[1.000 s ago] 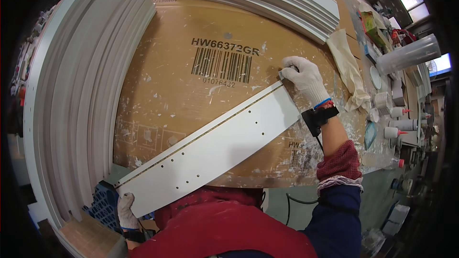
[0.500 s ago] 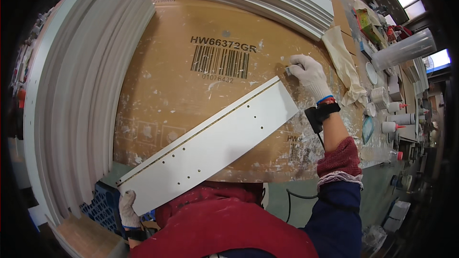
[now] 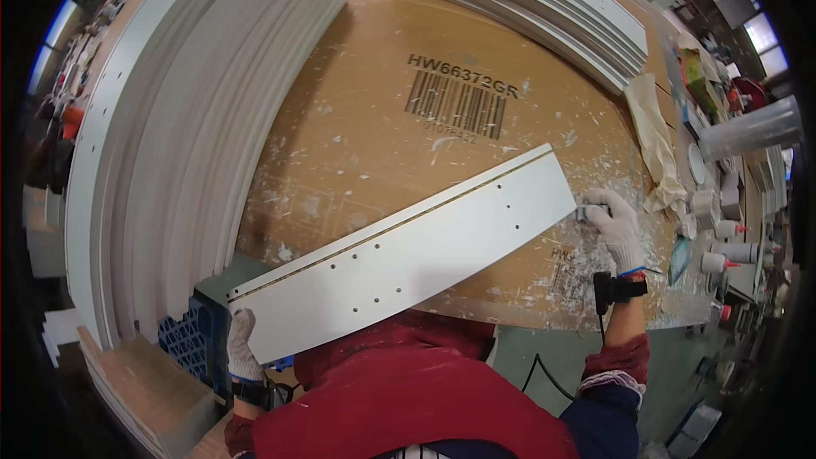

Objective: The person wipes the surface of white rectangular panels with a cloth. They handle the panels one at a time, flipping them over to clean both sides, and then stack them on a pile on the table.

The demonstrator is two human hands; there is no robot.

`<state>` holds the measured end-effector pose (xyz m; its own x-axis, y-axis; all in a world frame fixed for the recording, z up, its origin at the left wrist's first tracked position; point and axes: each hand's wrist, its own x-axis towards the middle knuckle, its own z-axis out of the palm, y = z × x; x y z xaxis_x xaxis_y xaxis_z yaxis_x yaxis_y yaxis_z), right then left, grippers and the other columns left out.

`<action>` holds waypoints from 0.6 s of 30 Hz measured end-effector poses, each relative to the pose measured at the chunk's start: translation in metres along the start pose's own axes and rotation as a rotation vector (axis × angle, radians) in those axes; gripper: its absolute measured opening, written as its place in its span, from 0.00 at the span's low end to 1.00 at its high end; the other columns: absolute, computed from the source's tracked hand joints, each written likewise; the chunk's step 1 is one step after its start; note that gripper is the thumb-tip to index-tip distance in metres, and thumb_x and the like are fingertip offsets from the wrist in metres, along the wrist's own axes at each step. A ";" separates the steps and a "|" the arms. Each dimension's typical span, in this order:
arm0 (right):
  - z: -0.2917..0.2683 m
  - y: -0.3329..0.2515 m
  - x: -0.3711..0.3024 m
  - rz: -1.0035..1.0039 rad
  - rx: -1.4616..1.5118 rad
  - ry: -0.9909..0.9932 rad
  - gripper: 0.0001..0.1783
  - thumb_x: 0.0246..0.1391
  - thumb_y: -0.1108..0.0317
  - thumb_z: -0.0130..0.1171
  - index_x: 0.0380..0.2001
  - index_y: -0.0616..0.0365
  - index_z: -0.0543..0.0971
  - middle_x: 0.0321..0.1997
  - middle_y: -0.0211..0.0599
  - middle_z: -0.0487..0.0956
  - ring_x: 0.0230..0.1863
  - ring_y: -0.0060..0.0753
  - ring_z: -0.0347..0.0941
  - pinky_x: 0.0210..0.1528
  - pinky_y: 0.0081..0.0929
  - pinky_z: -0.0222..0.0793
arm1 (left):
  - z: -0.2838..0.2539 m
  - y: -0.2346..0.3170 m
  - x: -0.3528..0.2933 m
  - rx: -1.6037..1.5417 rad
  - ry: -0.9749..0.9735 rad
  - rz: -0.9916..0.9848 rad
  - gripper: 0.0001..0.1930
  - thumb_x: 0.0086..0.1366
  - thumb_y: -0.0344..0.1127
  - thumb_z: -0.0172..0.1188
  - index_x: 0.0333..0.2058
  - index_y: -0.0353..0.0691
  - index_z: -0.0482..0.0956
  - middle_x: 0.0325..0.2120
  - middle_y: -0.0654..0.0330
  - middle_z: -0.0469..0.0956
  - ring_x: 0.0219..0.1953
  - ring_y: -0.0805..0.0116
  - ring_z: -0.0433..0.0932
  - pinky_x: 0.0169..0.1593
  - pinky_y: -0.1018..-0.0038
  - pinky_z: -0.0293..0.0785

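A long white panel (image 3: 442, 242) with a groove along its far edge and several small drilled holes lies at a slant in front of me, over the cardboard. My left hand (image 3: 243, 347), in a white knit glove, is closed on the panel's left end, with the thumb on its top face. Beside the right end is my gloved right hand (image 3: 619, 228). Its fingers are closed on a small grey piece (image 3: 582, 213) close to the panel's end edge; its kind is too small to make out.
Flattened cardboard (image 3: 374, 102) with white smears covers the table. Tall stacks of white panels stand at the left (image 3: 187, 110) and the far side (image 3: 527, 0). Rightward are a crumpled cloth (image 3: 653, 149), a clear cylinder (image 3: 748, 132) and bottles (image 3: 714, 263). A blue crate (image 3: 183, 344) sits lower left.
My right hand has come down from beyond the panel's far corner to its right end edge, still holding the small grey piece. The whole view has shifted, and the panel lies at a shallower slant.
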<state>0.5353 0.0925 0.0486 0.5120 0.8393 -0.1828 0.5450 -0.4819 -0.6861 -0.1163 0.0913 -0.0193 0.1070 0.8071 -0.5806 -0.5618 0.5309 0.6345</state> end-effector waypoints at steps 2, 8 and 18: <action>0.002 -0.004 0.001 0.007 0.038 0.077 0.14 0.49 0.69 0.58 0.39 0.64 0.78 0.34 0.31 0.78 0.33 0.23 0.71 0.37 0.23 0.68 | 0.006 0.003 0.001 -0.192 -0.184 -0.053 0.25 0.71 0.39 0.39 0.62 0.32 0.56 0.56 0.45 0.66 0.57 0.51 0.69 0.59 0.59 0.68; 0.007 -0.049 -0.012 -0.073 0.360 -0.044 0.16 0.56 0.68 0.56 0.48 0.60 0.74 0.38 0.26 0.76 0.35 0.18 0.72 0.34 0.17 0.66 | 0.058 0.018 -0.014 0.314 0.104 0.095 0.17 0.63 0.41 0.57 0.44 0.33 0.73 0.37 0.59 0.76 0.39 0.71 0.76 0.43 0.75 0.74; 0.114 -0.214 -0.068 -0.398 0.619 -0.595 0.13 0.47 0.78 0.58 0.40 0.64 0.75 0.40 0.35 0.73 0.39 0.24 0.70 0.44 0.25 0.70 | 0.122 0.037 -0.029 0.249 -0.184 0.016 0.25 0.53 0.35 0.65 0.50 0.32 0.73 0.40 0.61 0.77 0.41 0.76 0.73 0.46 0.78 0.70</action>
<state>0.3079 0.1675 0.1277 -0.1518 0.9862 -0.0669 0.0704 -0.0567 -0.9959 -0.0400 0.1194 0.0833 0.2593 0.8370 -0.4818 -0.3483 0.5464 0.7617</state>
